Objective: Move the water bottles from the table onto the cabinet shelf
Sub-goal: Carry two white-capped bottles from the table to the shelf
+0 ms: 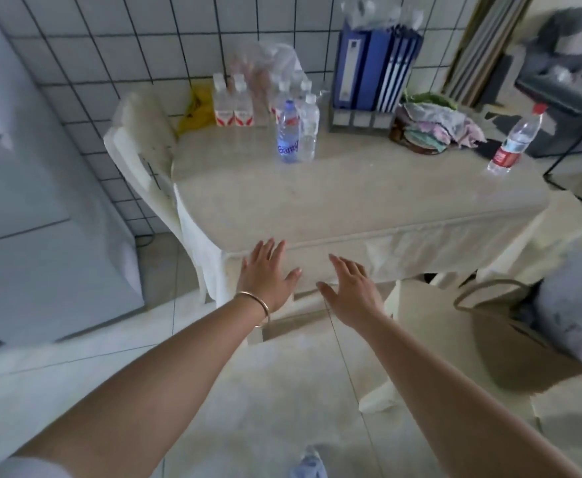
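Water bottles are what we are after, and they all stand well beyond our reach, on the far half of the table (pixel 351 201). Nearest to us, both our arms stretch forward over the tiled floor. Our left hand (pixel 267 274) is spread flat with straight fingers at the table's near edge, holding nothing; a thin gold bangle (pixel 255 305) circles its wrist. Our right hand (pixel 350 291) hovers just beside it, fingers likewise loose and extended, empty. Whether either palm actually touches the cloth-covered edge we cannot tell.

Farther on, a blue-tinted bottle (pixel 288 132) stands upright, touching a clear bottle (pixel 308 127) on its right. The blue one carries white lettering that is too blurred for us to read. Behind them, against the tiled wall, sits a pack of small bottles (pixel 232 101) with red-and-white labels, partly wrapped in torn clear plastic; how many there are is hard to make out. Well apart, near the table's right edge, a red-capped bottle (pixel 515 139) wears a red label whose print is illegible.

At the back stand blue binders (pixel 372 63) in a rack, with a heap of crumpled cloth (pixel 434 122) just beside them. A white chair (pixel 144 160) is tucked at the table's left side.
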